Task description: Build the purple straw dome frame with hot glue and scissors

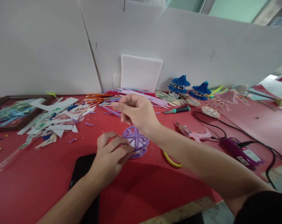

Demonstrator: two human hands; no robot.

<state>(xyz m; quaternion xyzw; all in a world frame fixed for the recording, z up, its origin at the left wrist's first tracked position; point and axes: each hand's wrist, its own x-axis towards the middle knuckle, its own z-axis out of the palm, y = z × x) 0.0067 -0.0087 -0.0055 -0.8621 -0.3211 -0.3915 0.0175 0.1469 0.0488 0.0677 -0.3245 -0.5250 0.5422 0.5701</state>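
Note:
My left hand [114, 152] grips the near left edge of a small round purple craft piece [137, 138], its thumb and fingertips closed on the rim. Purple strips cross the piece over a white middle. Above and behind it, my right hand [138, 112] is raised with thumb and forefinger pinched together. Whatever lies in that pinch is too small to make out. Beyond the right hand lies a pile of thin purple, orange and blue sticks [150, 97].
A black phone [81, 168] lies under my left forearm. To the right are a yellow ring-shaped handle [171, 160], a utility knife [178, 109], a pink glue gun [199, 134] and a purple power strip [242, 152] with cables. Paper scraps [59, 119], a framed tray [22, 124] and blue pagoda models [179, 84] stand around.

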